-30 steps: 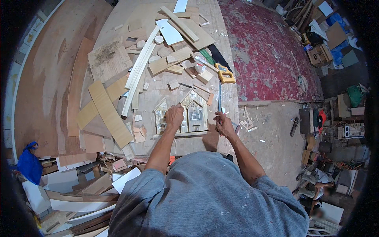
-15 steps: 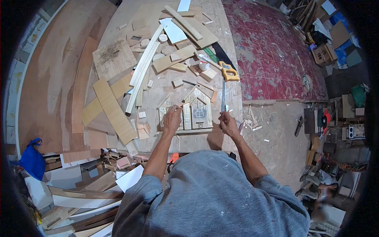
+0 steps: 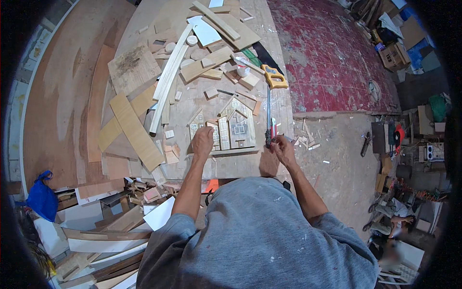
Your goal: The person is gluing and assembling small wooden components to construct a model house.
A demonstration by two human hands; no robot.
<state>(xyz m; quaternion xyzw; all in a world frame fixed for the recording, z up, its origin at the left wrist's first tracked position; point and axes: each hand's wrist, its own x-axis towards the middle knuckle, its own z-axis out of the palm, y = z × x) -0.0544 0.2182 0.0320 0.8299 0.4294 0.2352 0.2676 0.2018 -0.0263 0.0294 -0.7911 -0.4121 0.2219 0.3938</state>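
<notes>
A flat wooden house model (image 3: 236,126) with small window pieces and pitched gables lies on the worktable in front of me. My left hand (image 3: 202,141) is curled over its left part, fingertips together; what they hold, if anything, is hidden. To the right of the model, my right hand (image 3: 283,149) has its fingers pinched together at the lower end of a slim red-and-white object (image 3: 274,126). Beside those fingertips is the dark grip of a long thin metal tool (image 3: 268,111). Whether the right hand holds the red-and-white object I cannot tell.
A yellow-handled saw (image 3: 274,77), a white tub (image 3: 243,68) and wood blocks lie beyond the model. Long strips (image 3: 171,79) and crossed boards (image 3: 137,130) are at left. The worktable's right edge borders a concrete floor (image 3: 337,159) with scraps.
The view has shifted slightly. My left hand has slid a little left across the model. My right hand has drawn back toward me and right, and the red-and-white object now shows beside the metal tool.
</notes>
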